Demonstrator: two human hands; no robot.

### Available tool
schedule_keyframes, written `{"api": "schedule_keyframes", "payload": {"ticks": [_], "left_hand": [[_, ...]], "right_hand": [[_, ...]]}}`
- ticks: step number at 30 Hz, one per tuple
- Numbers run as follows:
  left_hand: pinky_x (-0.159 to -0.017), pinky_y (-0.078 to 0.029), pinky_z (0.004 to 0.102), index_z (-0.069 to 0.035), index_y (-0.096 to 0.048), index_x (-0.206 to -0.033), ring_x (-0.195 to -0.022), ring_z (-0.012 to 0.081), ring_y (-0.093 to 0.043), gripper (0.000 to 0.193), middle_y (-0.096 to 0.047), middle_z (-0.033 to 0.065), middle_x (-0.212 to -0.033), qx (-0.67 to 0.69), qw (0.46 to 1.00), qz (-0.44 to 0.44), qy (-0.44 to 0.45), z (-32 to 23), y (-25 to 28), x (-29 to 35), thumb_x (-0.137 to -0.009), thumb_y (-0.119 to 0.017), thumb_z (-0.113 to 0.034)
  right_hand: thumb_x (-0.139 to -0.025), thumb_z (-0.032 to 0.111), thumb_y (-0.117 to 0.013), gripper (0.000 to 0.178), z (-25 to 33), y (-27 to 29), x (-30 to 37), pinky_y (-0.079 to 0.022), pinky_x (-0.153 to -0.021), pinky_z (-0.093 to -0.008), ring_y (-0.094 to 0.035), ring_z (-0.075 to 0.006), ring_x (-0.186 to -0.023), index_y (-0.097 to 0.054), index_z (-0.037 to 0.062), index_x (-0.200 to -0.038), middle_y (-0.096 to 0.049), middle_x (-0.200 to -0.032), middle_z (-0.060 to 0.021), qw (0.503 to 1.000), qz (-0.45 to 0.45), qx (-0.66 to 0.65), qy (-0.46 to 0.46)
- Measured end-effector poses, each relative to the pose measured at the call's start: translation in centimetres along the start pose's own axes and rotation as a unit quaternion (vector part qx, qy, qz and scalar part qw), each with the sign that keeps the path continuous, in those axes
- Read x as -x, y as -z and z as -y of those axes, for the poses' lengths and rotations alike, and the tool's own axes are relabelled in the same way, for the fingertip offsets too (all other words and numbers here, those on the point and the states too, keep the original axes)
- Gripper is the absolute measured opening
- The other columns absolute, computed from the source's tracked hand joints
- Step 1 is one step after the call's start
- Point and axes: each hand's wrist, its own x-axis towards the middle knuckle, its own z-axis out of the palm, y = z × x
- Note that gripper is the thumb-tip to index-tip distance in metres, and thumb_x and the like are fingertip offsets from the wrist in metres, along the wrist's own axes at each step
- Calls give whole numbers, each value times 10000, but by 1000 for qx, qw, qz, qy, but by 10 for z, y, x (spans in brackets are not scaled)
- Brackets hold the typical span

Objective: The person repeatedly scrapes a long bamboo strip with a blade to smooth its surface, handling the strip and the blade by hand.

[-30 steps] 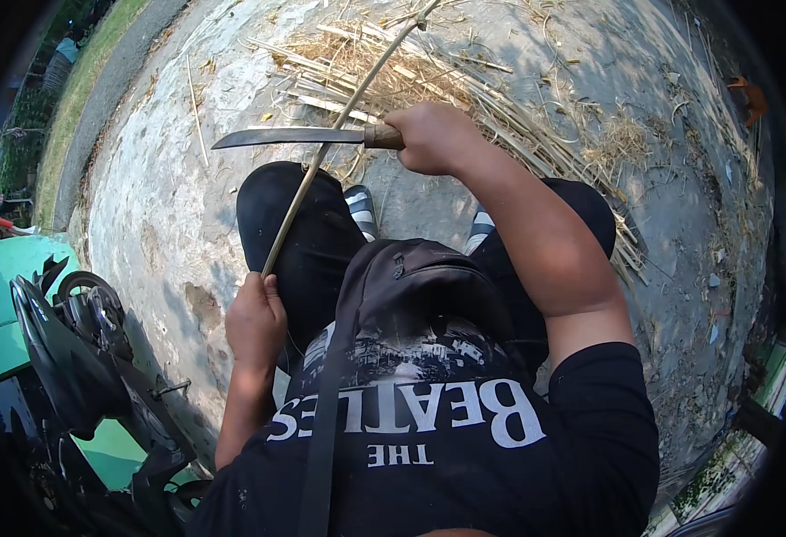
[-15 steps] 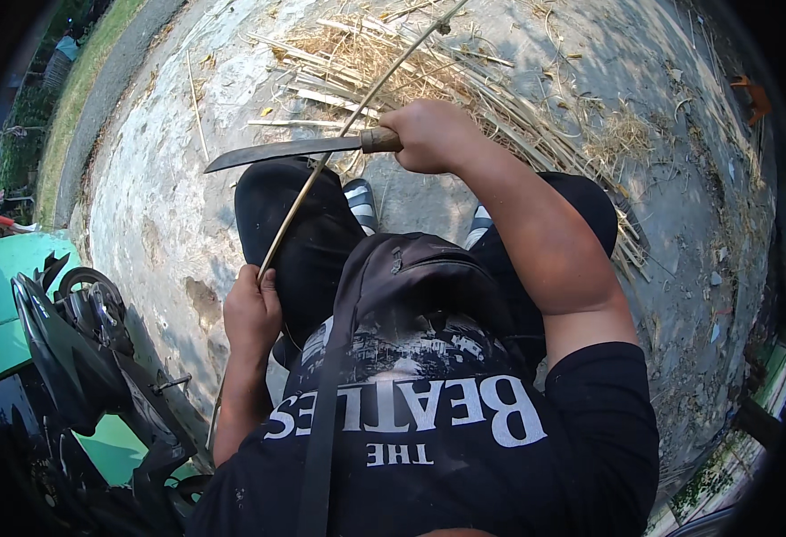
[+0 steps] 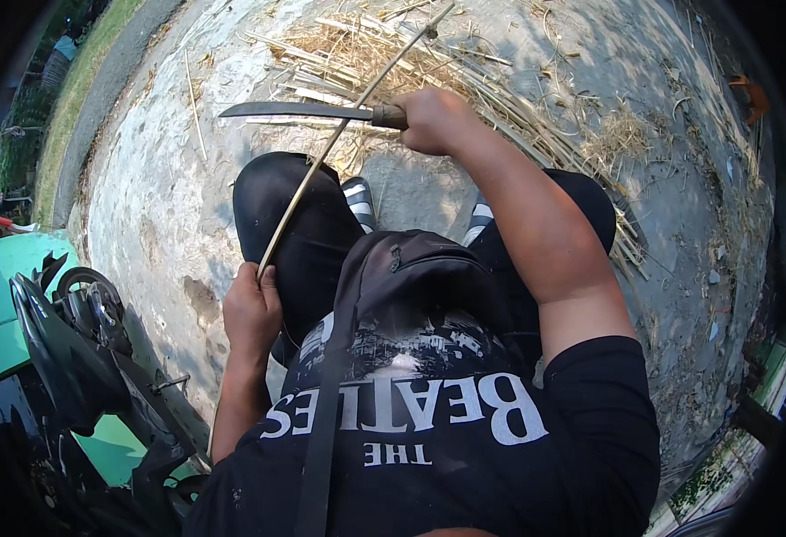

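Observation:
My right hand (image 3: 440, 121) is wrapped round the wooden handle of a long machete (image 3: 296, 110), its blade pointing left. The blade lies across a long thin bamboo strip (image 3: 296, 199), touching or very close to it; which of the two I cannot tell. My left hand (image 3: 252, 309) grips the strip lower down, beside my left knee. From there the strip slants up and to the right over the knee, past the blade, to a knobby node near its far end. Its lower end runs back along my left forearm and is partly hidden.
Split bamboo strips (image 3: 522, 116) and curly shavings (image 3: 621, 141) lie on the rough concrete ground (image 3: 156, 192) ahead and to the right. A black motorcycle (image 3: 89, 358) stands at the left. A black bag (image 3: 411, 268) hangs at my front. An orange object (image 3: 751, 97) sits far right.
The machete has slid away from me along the strip, toward its far end, with my right arm reaching further. My left hand keeps its hold in nearly the same place.

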Motion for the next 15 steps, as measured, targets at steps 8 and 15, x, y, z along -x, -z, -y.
{"api": "schedule_keyframes", "payload": {"ticks": [8,15], "left_hand": [[-629,-467,545,-35,-574,-931,-732,480,-637,318,-646,234,-761,-31,999,12,-10,8,0,-3,-1041,-587,-333],[-626,-458,559,-36,-557,-931,-741,496,-626,364,-631,248,-758,-21,1000,4,-16,17,-9,-6,-1066,-538,-373]], "right_hand": [[-803,171,-652,241,-10,-11,-5,-564,-836,-497,-709,-381,-944,-711,132,-1034,-740,-979,-165,997,-79,22,7],[-786,212,-686,295,-37,-4,-15,-568,-879,-463,-710,-364,-991,-711,146,-1072,-744,-1009,-144,998,-57,3,20]]}}
